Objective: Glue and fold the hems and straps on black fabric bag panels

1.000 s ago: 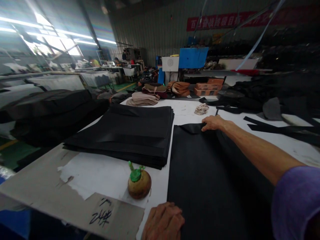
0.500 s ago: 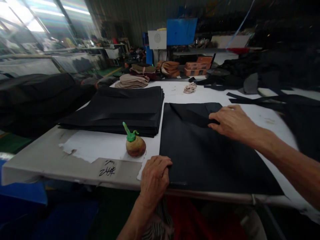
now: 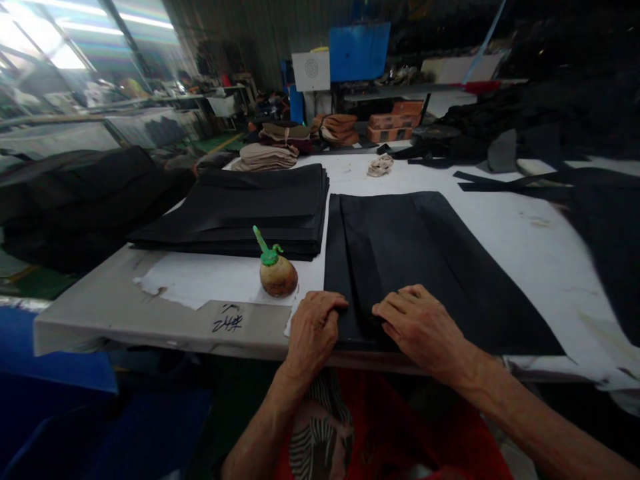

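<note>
Head view: fingertips of right hand [image 3: 425,327] partly hidden against dark folds; cannot tell if they pinch black sheet [image 3: 400,240] or only press. Both forearms cut off at frame border. Dark heap [image 3: 525,100] at far right hard to make out. Left hand [image 3: 314,325] palm down at sheet's near left corner; gripping or not, cannot tell. Right hand bent at fingers, beside lengthwise fold. Hands apart from each other. Counted: one sheet along near edge of white table [image 3: 505,220]; left of it, one stack of black sheets [image 3: 250,207], layers not countable; one round bottle [image 3: 278,277] with green spout.
</note>
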A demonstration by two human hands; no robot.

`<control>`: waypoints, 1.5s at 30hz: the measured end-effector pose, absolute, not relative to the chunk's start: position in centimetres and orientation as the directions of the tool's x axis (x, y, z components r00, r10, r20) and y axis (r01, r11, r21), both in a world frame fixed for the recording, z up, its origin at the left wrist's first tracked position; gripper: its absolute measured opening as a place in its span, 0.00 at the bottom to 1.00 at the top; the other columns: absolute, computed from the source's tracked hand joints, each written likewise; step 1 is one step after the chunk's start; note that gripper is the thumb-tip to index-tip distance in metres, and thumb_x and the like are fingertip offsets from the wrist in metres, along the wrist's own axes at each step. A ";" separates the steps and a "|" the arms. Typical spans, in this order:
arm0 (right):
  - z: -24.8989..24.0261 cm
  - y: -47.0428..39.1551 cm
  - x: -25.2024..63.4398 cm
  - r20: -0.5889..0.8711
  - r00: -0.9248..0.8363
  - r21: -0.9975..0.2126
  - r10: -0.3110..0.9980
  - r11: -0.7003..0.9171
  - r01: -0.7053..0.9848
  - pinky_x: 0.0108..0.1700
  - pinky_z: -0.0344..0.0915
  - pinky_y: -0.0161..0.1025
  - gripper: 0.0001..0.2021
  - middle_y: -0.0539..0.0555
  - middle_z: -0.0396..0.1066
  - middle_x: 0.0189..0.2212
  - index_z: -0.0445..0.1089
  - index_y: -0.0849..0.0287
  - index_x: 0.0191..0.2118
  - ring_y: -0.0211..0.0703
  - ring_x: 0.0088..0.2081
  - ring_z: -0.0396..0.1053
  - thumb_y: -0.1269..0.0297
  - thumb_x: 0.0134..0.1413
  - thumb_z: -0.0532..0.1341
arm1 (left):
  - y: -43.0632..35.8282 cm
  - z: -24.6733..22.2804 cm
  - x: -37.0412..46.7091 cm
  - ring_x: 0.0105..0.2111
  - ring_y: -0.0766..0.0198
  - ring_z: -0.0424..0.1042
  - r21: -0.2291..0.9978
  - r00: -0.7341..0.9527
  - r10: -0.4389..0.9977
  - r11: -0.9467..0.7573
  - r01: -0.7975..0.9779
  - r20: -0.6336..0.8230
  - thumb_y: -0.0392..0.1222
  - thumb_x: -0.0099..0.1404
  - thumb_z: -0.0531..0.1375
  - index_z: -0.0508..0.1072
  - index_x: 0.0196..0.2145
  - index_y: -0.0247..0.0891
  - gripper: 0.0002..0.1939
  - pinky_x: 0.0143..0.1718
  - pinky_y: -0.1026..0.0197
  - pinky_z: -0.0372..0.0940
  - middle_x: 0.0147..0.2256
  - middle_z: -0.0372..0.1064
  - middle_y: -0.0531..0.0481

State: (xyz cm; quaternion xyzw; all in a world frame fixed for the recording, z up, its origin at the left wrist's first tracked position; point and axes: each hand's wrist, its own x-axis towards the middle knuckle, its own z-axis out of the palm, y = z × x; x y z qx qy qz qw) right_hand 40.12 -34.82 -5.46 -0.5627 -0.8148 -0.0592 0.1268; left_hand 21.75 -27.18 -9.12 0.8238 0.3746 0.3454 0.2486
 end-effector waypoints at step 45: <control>-8.3 -37.1 41.2 0.245 -0.352 -0.405 0.903 0.425 0.809 0.46 0.59 0.47 0.20 0.55 0.69 0.47 0.70 0.54 0.46 0.45 0.45 0.65 0.80 0.54 0.50 | -27.2 -9.0 21.3 0.48 0.60 0.65 0.525 0.600 0.644 -0.754 0.393 0.475 0.31 0.64 0.54 0.71 0.41 0.40 0.10 0.49 0.52 0.62 0.44 0.70 0.48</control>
